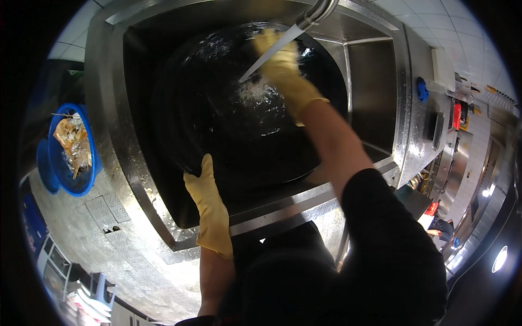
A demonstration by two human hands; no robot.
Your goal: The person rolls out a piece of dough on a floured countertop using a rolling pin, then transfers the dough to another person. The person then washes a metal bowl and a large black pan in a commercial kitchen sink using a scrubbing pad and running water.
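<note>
A large dark wok (pixel 244 142) lies inside a stainless steel sink (pixel 373 89), its wet inner surface shining. My left hand (pixel 212 212), in a yellow rubber glove, grips the wok's near left rim with the thumb inside; the other fingers are mostly hidden. My right hand (pixel 281 55), gloved likewise, is over the far inner side of the wok and blurred by motion. Whether it holds anything under the palm cannot be made out. From a metal faucet (pixel 320 11), a stream of water (pixel 269 53) passes in front of the right glove and splashes into the wok.
Left of the sink, a blue bin (pixel 96 163) with food scraps and plastic stands on the wet floor near a drain grate (pixel 134 254). A blue cloth (pixel 422 90) lies on the right-hand steel counter (pixel 414 122). Another person (pixel 442 229) is far off at right.
</note>
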